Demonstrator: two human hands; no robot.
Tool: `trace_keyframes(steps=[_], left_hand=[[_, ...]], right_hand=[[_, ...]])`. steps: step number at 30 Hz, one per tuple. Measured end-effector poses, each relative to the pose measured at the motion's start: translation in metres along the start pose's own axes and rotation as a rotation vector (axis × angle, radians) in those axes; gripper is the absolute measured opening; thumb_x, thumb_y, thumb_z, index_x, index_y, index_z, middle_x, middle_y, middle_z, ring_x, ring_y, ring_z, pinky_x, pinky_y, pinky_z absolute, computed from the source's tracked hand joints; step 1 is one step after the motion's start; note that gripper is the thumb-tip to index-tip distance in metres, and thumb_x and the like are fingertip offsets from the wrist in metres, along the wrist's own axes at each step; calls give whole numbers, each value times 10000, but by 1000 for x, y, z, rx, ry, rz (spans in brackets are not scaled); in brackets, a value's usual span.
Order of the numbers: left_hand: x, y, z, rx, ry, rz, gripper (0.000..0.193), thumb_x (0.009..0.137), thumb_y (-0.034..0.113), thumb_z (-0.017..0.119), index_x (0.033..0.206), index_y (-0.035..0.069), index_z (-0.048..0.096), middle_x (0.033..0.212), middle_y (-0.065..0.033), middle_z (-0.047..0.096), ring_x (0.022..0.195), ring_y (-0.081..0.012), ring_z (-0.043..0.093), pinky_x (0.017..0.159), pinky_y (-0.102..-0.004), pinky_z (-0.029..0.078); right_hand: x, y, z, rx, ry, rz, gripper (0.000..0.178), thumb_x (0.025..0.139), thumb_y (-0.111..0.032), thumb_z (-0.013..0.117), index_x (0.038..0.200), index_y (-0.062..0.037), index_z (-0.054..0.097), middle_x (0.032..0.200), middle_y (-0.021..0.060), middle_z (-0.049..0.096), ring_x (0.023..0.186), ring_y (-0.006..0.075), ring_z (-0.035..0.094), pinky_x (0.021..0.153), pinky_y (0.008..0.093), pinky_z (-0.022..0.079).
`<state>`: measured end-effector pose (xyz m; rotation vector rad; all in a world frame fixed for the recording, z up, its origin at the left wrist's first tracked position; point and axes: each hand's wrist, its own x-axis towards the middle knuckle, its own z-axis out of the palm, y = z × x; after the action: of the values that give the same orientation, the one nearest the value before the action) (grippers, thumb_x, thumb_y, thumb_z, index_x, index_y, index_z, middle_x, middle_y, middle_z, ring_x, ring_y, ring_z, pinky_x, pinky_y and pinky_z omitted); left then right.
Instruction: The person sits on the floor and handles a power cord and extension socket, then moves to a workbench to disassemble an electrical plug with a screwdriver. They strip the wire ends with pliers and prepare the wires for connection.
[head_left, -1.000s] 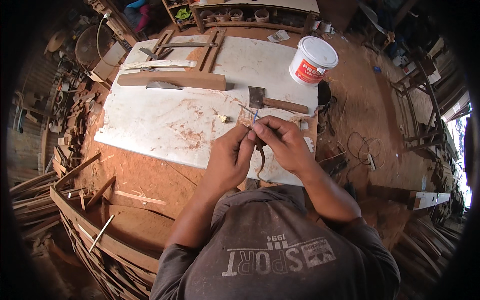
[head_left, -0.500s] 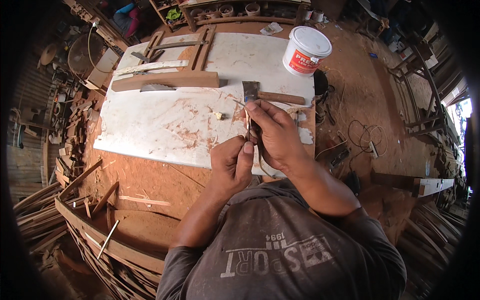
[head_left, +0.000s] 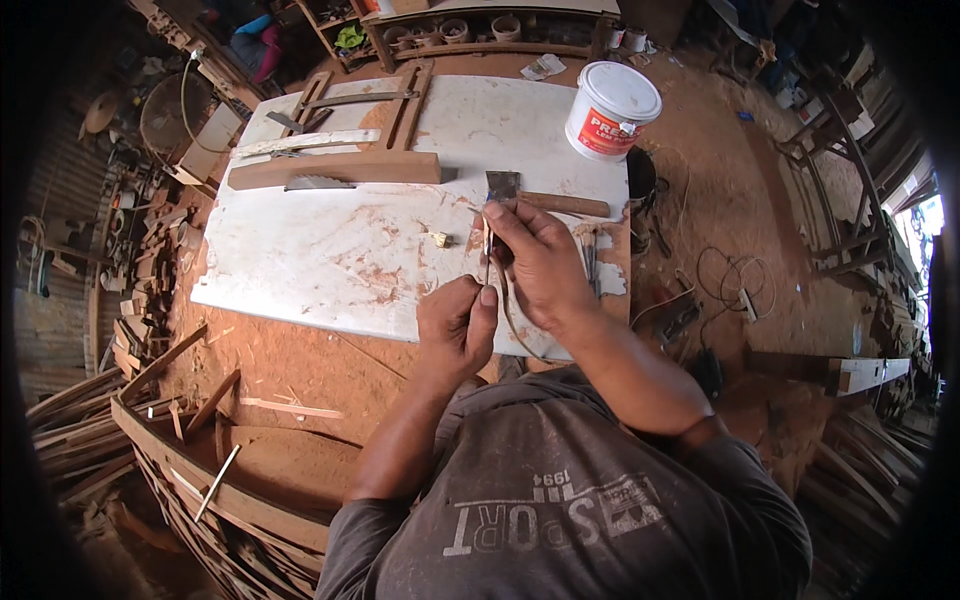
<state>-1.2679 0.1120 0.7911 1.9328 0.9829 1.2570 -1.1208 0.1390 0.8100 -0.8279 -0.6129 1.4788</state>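
Just above the near edge of the white tabletop (head_left: 330, 270), my hands work close together. My left hand (head_left: 455, 322) is closed in a fist, thumb up, around the lower end of a thin dark blade-like piece (head_left: 488, 270); its exact kind is unclear. My right hand (head_left: 540, 262) pinches the upper part of that piece together with a thin pale strip. From the right palm a narrow flexible brownish strip (head_left: 515, 322) curves down toward my body. Beyond the right fingertips lies a hatchet (head_left: 562, 204) with a wooden handle. A small brass-coloured piece (head_left: 440, 240) rests left of it.
A white lidded bucket (head_left: 615, 110) stands at the table's far right corner. At the far left lie a wooden beam (head_left: 335, 171), a saw blade (head_left: 318, 183) and a slotted wooden frame (head_left: 405, 110). Long wood strips (head_left: 215, 515) lean at lower left. Cables (head_left: 735, 280) trail on the right floor.
My left hand has moved slightly down and left, so more of the thin dark piece shows between my hands. The right hand keeps its pinch, and the pale strip's tip has turned.
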Motion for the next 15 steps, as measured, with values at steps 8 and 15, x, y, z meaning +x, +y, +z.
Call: trace_keyframes(steps=[8,15], left_hand=[[27,-6,-18,-650,-44,-317,256,1049,217,575,1171,-8,578,961,-81,638,903,-135,603,836,-290,502],[33,9,11,-786,-107,-357,164,1046,180,602,1067,21,567,832,-31,601,728,-95,608,656,-268,534]], right_hand=[[-9,-23,-13,-687,-158,-278,232,1024,-235,651,1044,-8,692,834,3,668,776,53,552,711,228,456],[-15,-29,-11,-485,-231,-259,166,1030,-176,634,1064,-14,643,805,15,626,652,58,569,531,214,457]])
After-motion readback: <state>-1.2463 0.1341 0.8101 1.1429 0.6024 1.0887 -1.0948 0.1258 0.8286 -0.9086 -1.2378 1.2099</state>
